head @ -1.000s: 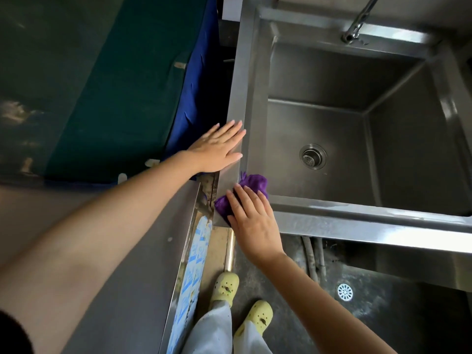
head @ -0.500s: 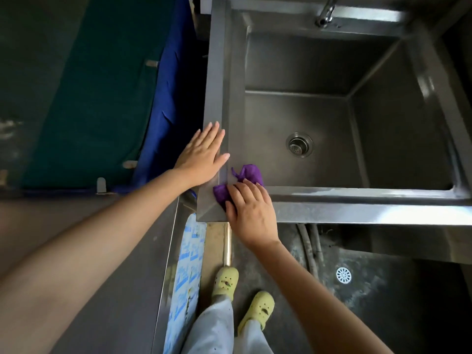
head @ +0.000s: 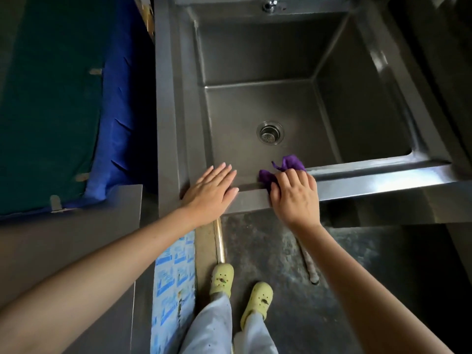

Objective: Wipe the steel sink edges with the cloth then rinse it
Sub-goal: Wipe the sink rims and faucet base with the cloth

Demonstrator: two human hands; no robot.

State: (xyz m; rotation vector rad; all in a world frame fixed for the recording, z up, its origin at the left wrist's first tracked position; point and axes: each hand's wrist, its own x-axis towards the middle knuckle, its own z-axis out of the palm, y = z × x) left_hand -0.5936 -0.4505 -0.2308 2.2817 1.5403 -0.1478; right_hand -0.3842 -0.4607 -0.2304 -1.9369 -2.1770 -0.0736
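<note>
Cloth (head: 288, 163) gripped by right hand (head: 293, 198) on sink rim (head: 383, 180); left hand (head: 209, 192) flat, open, beside.

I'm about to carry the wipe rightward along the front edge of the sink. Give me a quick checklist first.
1. Purple cloth held by the right hand on the front edge: ok.
2. Left hand flat on the near-left corner, outside the rightward path: ok.
3. Nothing lying on the front edge further right: ok.
4. Drain uncovered for rinsing: ok.
5. Faucet handle reachable: cannot tell, only the spout tip shows.
6. Wiped stretch clean: cannot tell.
</note>
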